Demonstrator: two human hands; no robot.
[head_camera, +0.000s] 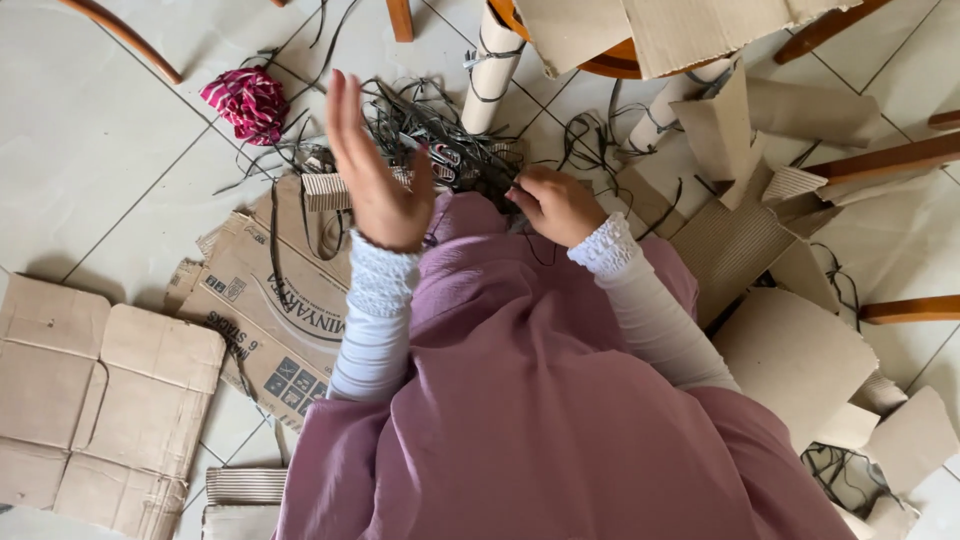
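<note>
Both differ: left hand (375, 180) splayed, empty; right hand (556, 203) pinching strips (450, 150).

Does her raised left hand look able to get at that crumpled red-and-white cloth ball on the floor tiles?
Probably yes: the left hand is lifted open, and only loose dark cords lie between it and the cloth ball.

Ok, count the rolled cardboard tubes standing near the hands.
2. One tube stands above the tangle of dark strips; the other tube leans further right, beside a folded cardboard piece. More may be hidden under the cardboard.
</note>
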